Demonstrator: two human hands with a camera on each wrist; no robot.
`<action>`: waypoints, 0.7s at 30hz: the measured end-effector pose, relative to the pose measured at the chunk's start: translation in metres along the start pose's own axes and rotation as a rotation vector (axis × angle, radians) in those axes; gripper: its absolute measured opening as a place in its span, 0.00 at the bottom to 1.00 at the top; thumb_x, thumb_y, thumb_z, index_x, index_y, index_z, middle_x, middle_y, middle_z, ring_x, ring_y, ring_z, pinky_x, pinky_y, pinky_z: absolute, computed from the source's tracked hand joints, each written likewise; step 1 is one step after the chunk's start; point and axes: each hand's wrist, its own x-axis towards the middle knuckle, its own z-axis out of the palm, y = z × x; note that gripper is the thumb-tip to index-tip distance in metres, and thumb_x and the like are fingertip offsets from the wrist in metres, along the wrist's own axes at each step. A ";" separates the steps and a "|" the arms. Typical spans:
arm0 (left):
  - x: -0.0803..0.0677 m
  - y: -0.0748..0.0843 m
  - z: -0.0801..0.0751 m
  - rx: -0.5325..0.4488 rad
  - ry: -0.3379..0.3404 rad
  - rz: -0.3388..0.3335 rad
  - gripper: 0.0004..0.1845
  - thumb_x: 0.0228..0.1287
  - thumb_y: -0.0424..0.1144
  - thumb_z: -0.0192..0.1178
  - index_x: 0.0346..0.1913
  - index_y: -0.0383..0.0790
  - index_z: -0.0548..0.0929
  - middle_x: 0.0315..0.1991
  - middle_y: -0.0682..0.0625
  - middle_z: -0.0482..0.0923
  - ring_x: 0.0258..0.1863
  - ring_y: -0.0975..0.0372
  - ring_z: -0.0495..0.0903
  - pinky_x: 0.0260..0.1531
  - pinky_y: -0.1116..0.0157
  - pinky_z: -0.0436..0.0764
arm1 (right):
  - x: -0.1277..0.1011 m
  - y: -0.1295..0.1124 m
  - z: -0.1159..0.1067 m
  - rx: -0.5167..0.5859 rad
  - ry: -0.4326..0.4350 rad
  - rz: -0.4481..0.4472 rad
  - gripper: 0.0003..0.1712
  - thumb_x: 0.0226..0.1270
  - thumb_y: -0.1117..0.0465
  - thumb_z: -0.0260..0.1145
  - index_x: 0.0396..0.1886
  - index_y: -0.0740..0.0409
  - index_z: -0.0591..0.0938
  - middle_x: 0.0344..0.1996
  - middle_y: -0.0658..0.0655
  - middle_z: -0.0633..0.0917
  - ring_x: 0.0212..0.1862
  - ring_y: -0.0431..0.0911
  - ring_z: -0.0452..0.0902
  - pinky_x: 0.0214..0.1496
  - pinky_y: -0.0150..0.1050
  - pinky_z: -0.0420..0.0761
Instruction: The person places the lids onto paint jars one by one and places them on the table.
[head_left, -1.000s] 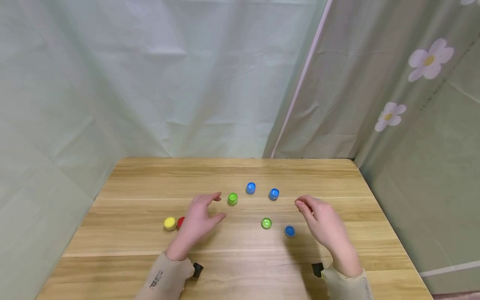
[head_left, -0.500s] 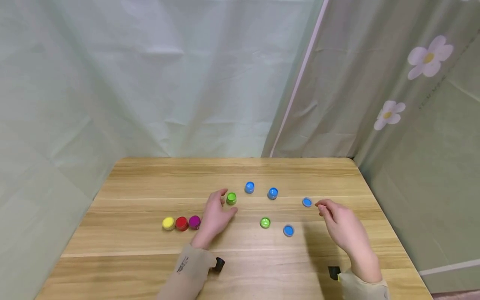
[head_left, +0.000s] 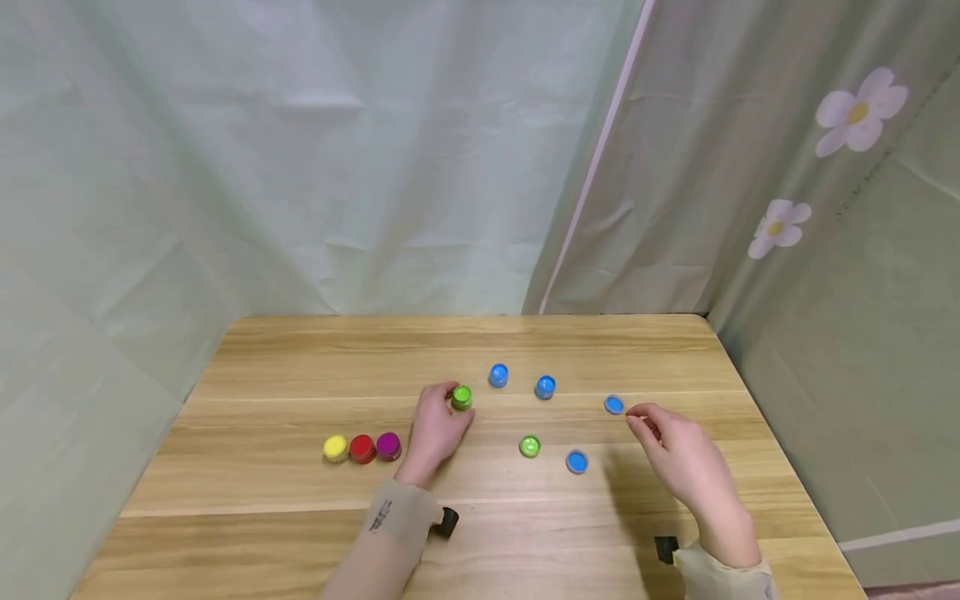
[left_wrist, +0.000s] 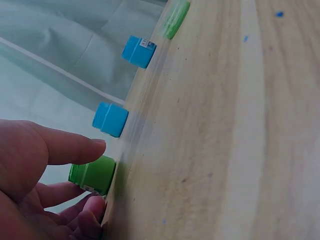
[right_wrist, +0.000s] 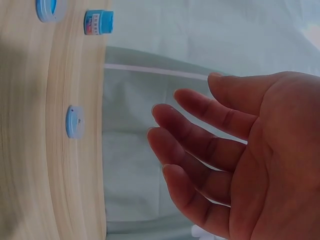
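My left hand (head_left: pixel 438 423) is curled round a small green paint jar (head_left: pixel 462 397) standing on the wooden table. The left wrist view shows the thumb along one side of the green jar (left_wrist: pixel 95 175) and fingers at the other; firm contact is hard to tell. My right hand (head_left: pixel 686 454) hovers beside a blue lid (head_left: pixel 614 404), holding nothing, its fingers loosely bent. Two blue paint jars (head_left: pixel 498 375) (head_left: pixel 545 387) stand right of the green one. A green lid (head_left: pixel 530 446) and another blue lid (head_left: pixel 577 461) lie nearer me.
To the left, a yellow jar (head_left: pixel 335 448), a red jar (head_left: pixel 363 449) and a purple jar (head_left: pixel 388 446) stand in a row on the table (head_left: pixel 247 400). Pale curtains (head_left: pixel 420 167) hang behind the table's far edge.
My left hand has moved right, from over the red and purple jars to round the green jar. The right hand has shifted right, away from a blue lid now lying on the table.
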 end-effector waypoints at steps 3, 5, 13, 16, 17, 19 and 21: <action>0.000 0.001 0.000 0.018 0.005 -0.007 0.33 0.65 0.34 0.75 0.71 0.30 0.77 0.63 0.37 0.76 0.47 0.54 0.79 0.52 0.54 0.83 | 0.001 0.000 0.001 0.004 -0.002 -0.002 0.16 0.86 0.50 0.61 0.58 0.52 0.88 0.39 0.50 0.89 0.36 0.44 0.79 0.36 0.45 0.78; 0.000 0.003 0.001 0.032 0.012 -0.012 0.33 0.65 0.35 0.75 0.71 0.31 0.77 0.62 0.37 0.76 0.50 0.51 0.80 0.55 0.52 0.83 | 0.001 0.000 0.002 0.006 -0.006 -0.004 0.16 0.86 0.50 0.61 0.58 0.51 0.88 0.38 0.49 0.88 0.35 0.44 0.79 0.36 0.45 0.78; 0.000 0.007 0.001 0.067 0.039 -0.037 0.27 0.68 0.35 0.73 0.67 0.33 0.80 0.63 0.38 0.76 0.63 0.46 0.78 0.67 0.47 0.76 | 0.003 0.000 0.004 0.001 -0.019 -0.004 0.15 0.85 0.49 0.61 0.58 0.50 0.88 0.39 0.49 0.89 0.36 0.43 0.80 0.37 0.45 0.79; -0.002 0.006 0.000 0.045 0.038 -0.024 0.24 0.67 0.35 0.73 0.64 0.33 0.82 0.59 0.40 0.79 0.56 0.48 0.81 0.60 0.49 0.81 | 0.003 -0.001 0.004 0.002 -0.023 -0.010 0.15 0.85 0.50 0.61 0.58 0.51 0.88 0.38 0.49 0.88 0.35 0.43 0.79 0.36 0.45 0.79; -0.003 0.005 0.000 0.027 0.036 -0.014 0.24 0.67 0.34 0.73 0.64 0.34 0.82 0.56 0.41 0.80 0.51 0.50 0.82 0.55 0.51 0.83 | 0.003 -0.002 0.005 0.003 -0.022 -0.013 0.15 0.85 0.51 0.62 0.58 0.51 0.88 0.38 0.49 0.88 0.35 0.43 0.79 0.36 0.44 0.79; -0.006 0.004 -0.003 -0.011 0.027 0.010 0.23 0.67 0.34 0.73 0.63 0.35 0.83 0.48 0.44 0.83 0.40 0.55 0.83 0.42 0.57 0.85 | 0.003 -0.004 0.005 0.008 -0.026 -0.020 0.16 0.85 0.50 0.61 0.59 0.52 0.87 0.38 0.49 0.88 0.35 0.43 0.79 0.36 0.44 0.79; -0.010 0.005 -0.008 -0.060 0.012 0.040 0.23 0.68 0.34 0.73 0.64 0.36 0.83 0.39 0.47 0.83 0.31 0.59 0.80 0.30 0.63 0.81 | 0.004 -0.006 0.005 0.013 -0.027 -0.031 0.17 0.85 0.50 0.61 0.60 0.53 0.87 0.39 0.49 0.88 0.36 0.43 0.79 0.37 0.45 0.80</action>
